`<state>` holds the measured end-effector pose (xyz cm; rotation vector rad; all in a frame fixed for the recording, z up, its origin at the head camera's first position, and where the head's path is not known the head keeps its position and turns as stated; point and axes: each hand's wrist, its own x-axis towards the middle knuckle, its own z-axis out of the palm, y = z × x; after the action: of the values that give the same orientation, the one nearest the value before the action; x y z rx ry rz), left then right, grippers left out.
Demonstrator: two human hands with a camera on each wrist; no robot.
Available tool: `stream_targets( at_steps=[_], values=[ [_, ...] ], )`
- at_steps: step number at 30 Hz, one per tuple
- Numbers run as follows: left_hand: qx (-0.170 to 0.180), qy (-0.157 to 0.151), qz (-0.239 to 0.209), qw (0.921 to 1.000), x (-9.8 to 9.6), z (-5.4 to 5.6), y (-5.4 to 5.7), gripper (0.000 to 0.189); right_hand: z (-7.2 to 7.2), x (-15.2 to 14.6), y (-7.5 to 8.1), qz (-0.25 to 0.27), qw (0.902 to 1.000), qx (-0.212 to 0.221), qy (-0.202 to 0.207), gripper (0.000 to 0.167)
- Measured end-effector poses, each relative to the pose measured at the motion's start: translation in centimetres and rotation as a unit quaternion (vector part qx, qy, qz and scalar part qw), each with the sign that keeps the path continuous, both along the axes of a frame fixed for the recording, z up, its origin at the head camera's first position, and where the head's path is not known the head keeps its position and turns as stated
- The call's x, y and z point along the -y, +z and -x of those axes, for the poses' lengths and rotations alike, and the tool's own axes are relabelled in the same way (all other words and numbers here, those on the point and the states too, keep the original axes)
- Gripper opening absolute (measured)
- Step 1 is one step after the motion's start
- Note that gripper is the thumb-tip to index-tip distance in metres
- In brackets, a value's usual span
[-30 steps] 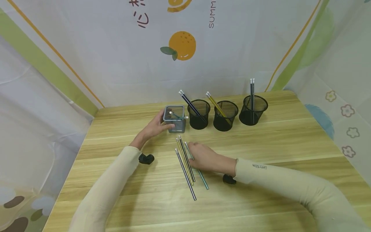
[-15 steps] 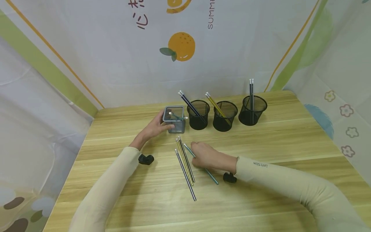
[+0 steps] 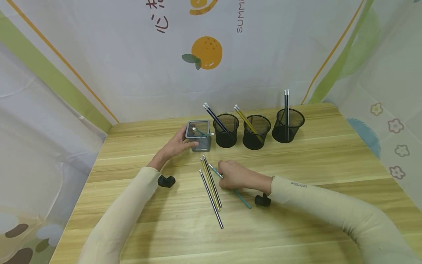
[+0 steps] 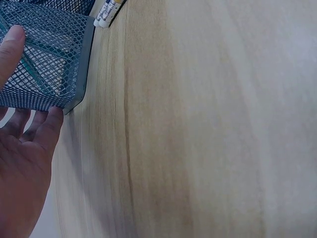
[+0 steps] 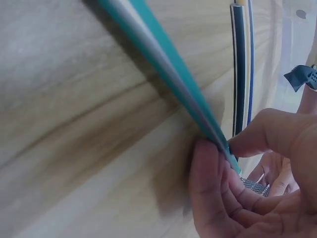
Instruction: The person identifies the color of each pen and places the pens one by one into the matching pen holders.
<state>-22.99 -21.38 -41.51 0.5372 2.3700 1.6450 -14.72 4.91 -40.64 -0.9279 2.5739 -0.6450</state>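
Note:
My left hand holds a grey square mesh pen holder, thumb on its near side and fingers around the left; teal pencils lean inside it. In the left wrist view the thumb and fingertips touch the mesh. Over the wooden table, my right hand pinches a teal pencil between thumb and fingers, as the right wrist view shows with the pencil's shaft. Left of that hand lie a black pencil, a yellow pencil and a dark blue striped pencil.
Right of the grey holder stand three round black mesh cups: one with dark blue pencils, one with yellow pencils, one with black pencils. A printed curtain hangs behind the table.
The right hand has taken hold of the teal pencil, whose near end has swung to the right, away from the other loose pencils. The left hand has stayed on the grey holder.

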Motion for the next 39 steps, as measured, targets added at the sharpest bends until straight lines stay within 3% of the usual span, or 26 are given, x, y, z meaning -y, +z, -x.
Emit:
stream_targets(
  at_steps=[11, 28, 39],
  values=[
    [-0.007, -0.004, 0.0, 1.0, 0.0, 0.0, 0.0, 0.077, 0.3, -0.6, 0.6, 0.012, 0.9992, 0.031, -0.024, 0.018],
    [-0.008, -0.004, -0.003, 1.0, 0.1, 0.0, -0.2, 0.077, 1.5, -3.2, 2.4, 0.064, 0.9976, 0.02, -0.015, 0.017],
    [-0.008, -0.006, -0.001, 1.0, 0.0, 0.1, -0.1, 0.077, 2.2, -4.1, 3.8, 0.113, 0.9925, -0.043, 0.014, 0.016]
  ],
)
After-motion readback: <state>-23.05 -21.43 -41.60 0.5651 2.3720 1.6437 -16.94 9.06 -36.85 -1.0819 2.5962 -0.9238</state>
